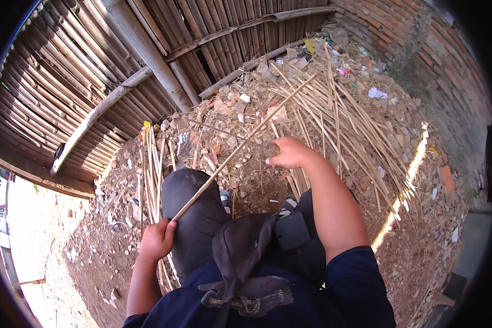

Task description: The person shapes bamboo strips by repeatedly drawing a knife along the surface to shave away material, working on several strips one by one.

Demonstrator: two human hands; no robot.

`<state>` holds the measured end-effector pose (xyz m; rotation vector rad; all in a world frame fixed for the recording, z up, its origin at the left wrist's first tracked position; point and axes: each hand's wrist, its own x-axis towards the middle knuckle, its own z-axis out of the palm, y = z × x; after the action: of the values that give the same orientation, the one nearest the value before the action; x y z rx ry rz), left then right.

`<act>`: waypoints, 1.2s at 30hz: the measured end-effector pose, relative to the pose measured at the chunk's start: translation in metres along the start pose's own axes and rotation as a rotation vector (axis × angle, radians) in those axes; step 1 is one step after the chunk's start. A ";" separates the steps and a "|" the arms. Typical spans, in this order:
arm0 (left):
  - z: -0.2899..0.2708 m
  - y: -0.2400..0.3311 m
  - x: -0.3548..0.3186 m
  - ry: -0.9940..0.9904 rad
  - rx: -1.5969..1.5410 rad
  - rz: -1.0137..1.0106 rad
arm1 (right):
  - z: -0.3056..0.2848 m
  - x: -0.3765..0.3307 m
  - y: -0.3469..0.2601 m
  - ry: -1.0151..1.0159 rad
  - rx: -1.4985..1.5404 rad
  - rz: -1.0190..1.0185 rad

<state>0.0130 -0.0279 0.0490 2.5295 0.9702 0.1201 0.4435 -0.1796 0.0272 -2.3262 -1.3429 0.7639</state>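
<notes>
My left hand (157, 239) is closed around the near end of a long thin bamboo stick (279, 111). This stick slants away over my left knee toward the far right, its far end raised above the ground. My right hand (291, 153) is closed on one end of a long, thin, dark, knife-like blade (224, 131), which points left and passes the stick. Whether the two touch I cannot tell. The blade's grip is mostly hidden by my fingers. Several cut bamboo strips (361, 128) lie in a loose pile beyond and right of my right hand.
More bamboo strips (150, 172) lie left of my left knee. Rubble, brick pieces and litter cover the ground, including a white scrap (377, 93). A bamboo wall (115, 52) with a thick post (147, 49) stands ahead, and a brick wall (448, 71) rises at the far right.
</notes>
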 end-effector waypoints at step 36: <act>-0.003 0.001 0.003 -0.035 -0.002 -0.007 | 0.001 -0.004 -0.010 -0.015 -0.004 0.047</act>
<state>0.0155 -0.0261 0.0517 2.5180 0.9646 0.0749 0.4346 -0.1776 0.0333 -2.3672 -1.3016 0.7953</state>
